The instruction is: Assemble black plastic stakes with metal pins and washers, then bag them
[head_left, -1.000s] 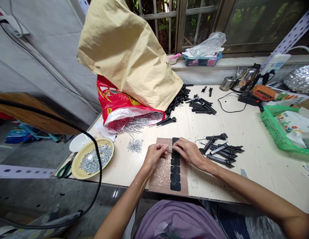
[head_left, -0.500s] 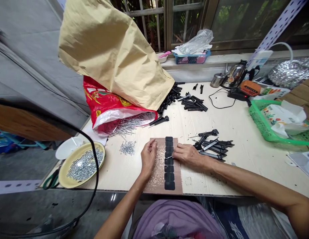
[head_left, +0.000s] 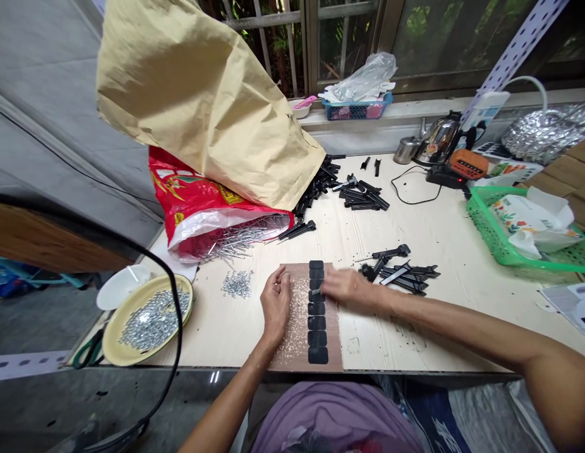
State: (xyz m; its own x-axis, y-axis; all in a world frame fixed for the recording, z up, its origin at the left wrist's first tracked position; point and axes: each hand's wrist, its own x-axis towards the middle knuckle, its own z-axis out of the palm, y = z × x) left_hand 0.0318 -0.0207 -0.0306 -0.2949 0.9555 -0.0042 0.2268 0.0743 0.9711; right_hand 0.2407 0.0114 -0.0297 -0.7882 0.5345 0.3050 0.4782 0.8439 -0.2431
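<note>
A brown board [head_left: 299,321] with a column of black pads [head_left: 317,308] lies at the table's near edge. My left hand [head_left: 276,303] rests on the board's left side, fingers curled loosely, with nothing seen in them. My right hand [head_left: 344,288] is blurred at the pads' right side, fingers pinched on a small metal pin. A heap of black plastic stakes [head_left: 401,269] lies just right of that hand.
A tan paper sack [head_left: 198,100] leans over a red bag of nails [head_left: 212,214]. A yellow plate of small screws [head_left: 148,318], a loose screw pile [head_left: 236,283], more black stakes [head_left: 353,189], a kettle [head_left: 438,139] and a green basket [head_left: 523,251] stand around.
Both hands came down from holding a pin above the pads onto the board. My left hand moved aside to the left; my right hand slid along the pads. The view shifted slightly.
</note>
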